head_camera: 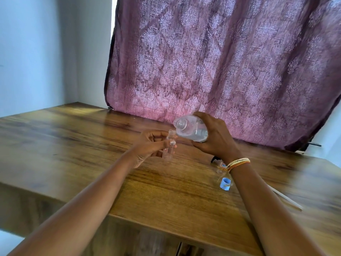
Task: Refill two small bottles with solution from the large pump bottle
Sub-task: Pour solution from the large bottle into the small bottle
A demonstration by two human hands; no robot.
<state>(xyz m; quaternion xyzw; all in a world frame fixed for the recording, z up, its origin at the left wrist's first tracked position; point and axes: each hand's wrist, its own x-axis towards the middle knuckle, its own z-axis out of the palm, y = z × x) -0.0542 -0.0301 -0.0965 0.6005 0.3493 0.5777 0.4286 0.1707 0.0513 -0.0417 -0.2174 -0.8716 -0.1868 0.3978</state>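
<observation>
- Pour step of first refill, judged: large bottle [191, 130] tipped nearly flat, pump head off, bare threaded neck aimed left toward the small bottle [169, 146].
- Right hand [214, 137] wrapped round the large bottle's body from behind, grasping firmly; neck sticking out left of that grip.
- Left hand [153, 145] pinching the small bottle upright, thumb across its front; open mouth poking just above the grip, base hanging below it, lifted off the table [92, 137].
- Large neck above and just right of the small mouth, near but apart; no stream visible.
- Next move likely needs: neck lined up over the narrow mouth, slow further tilt, small bottle kept steady; spill risk high, wide neck against a tiny opening.
- Large bottle: clear liquid pooled along the lower side, roughly part full.
- Small bottle looks empty, though blur makes that uncertain.
- Second small bottle [221, 168] on the table below the right wrist, mostly hidden; contents unreadable.
- Blue cap [225, 184] lying nearer the body from that wrist.
</observation>
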